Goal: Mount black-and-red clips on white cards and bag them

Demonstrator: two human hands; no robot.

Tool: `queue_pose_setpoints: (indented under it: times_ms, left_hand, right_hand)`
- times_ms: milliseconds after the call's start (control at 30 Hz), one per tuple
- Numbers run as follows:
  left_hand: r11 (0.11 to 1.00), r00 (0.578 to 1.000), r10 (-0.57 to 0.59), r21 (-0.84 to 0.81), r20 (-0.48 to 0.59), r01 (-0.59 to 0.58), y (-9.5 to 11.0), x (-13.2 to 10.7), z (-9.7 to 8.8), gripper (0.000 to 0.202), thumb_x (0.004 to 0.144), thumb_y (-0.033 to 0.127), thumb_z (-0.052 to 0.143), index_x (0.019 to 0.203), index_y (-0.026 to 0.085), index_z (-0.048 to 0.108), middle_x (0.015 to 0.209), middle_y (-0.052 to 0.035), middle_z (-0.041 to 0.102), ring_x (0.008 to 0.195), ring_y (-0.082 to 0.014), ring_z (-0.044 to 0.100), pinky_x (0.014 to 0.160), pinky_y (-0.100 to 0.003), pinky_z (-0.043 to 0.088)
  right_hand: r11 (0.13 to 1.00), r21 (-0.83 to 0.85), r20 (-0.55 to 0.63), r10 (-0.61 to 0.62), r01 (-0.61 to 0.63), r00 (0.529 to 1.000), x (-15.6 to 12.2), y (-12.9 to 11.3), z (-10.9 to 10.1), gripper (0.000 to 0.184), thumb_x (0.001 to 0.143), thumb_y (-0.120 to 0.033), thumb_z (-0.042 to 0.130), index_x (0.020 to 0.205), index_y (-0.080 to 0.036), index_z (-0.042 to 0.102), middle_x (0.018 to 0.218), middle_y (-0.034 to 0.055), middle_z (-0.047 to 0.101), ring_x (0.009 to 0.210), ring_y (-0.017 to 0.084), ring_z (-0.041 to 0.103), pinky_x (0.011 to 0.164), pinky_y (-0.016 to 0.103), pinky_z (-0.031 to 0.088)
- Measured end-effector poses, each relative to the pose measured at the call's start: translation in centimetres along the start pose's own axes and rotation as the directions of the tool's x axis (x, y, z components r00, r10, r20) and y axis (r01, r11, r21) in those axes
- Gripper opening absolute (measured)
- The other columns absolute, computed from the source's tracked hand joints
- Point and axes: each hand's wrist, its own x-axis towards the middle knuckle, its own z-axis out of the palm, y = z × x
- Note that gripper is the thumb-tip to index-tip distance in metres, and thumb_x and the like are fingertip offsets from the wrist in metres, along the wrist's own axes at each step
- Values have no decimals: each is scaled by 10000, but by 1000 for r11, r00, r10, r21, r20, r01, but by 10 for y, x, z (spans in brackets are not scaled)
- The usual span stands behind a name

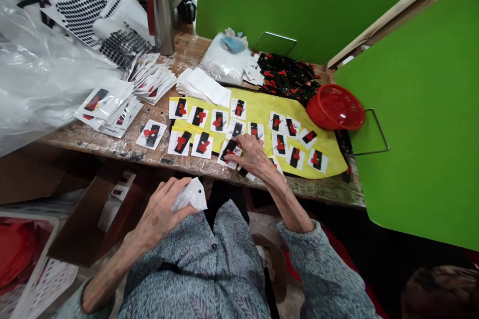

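Across the yellow mat (258, 109), white cards (172, 145) carry black-and-red strips (182, 140).

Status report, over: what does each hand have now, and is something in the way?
Left hand: white plastic bag gripped. Right hand: on white card with black-and-red piece. Other cards close beside it, on yellow sheet.

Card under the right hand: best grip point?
Probably the card's exposed lower-left edge, approached from the table's near side. It lies flat, and the right hand covers its other end, so pinching that white border avoids the black-and-red piece.
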Motion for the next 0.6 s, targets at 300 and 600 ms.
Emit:
queue_pose_setpoints:
  times_ms: [300, 600]
  left_hand:
    - [997, 1000, -25, -70, -15, 24, 5, 6, 0, 336, 833, 270, 680, 1152, 234, 580, 1001, -20, 644, 925, -203, 605, 851, -396, 494]
    - [994, 998, -64, -85, -24, 62, 3, 7, 1, 364, 842, 333, 675, 1175, 228, 571, 1001, -29, 624, 917, -205, 594, 828, -383, 489]
  right_hand:
    - [975, 216, 140, 27, -57, 990, 0, -11, -8, 243, 824, -297, 628, 1040, -220, 547, 902, 49, 647, 817, 246, 596, 758, 417, 475]
    - [768, 632, 250, -75, -104, 965, -36, -66, -13, 253, 887, -391, 565, 1057, -206, 598, 1053, 67, 676, 961, 234, 615, 871, 421, 494]
